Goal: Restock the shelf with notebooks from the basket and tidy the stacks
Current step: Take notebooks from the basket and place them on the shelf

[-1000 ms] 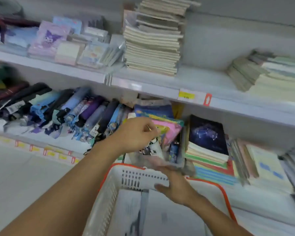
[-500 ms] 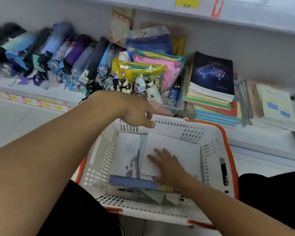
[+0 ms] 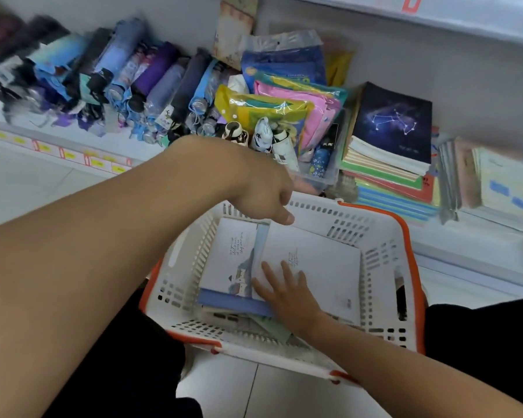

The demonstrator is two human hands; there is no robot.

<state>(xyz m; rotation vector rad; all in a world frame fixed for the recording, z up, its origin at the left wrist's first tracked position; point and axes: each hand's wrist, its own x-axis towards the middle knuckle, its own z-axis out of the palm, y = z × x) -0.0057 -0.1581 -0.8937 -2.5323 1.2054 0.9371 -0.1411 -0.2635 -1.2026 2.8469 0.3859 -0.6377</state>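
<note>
Reaching into the basket for notebooks

We press our right hand (image 3: 287, 292), fingers straight and spread, flat on the top white notebook (image 3: 317, 260) inside the white basket (image 3: 384, 257). Our left hand (image 3: 263, 191) hovers over the basket's far rim, fingers loosely curled, holding nothing. Stacked notebooks (image 3: 390, 140) sit on the shelf (image 3: 477, 251) just beyond, beside folded umbrellas (image 3: 139, 82).

The left hand (image 3: 263, 191) is coming away from the shelf items and is now hanging over the far rim of the basket (image 3: 384, 236). The right hand (image 3: 287, 289) is going down inside it and is now pressing flat on the white notebook (image 3: 320, 263) below the left hand.
</note>
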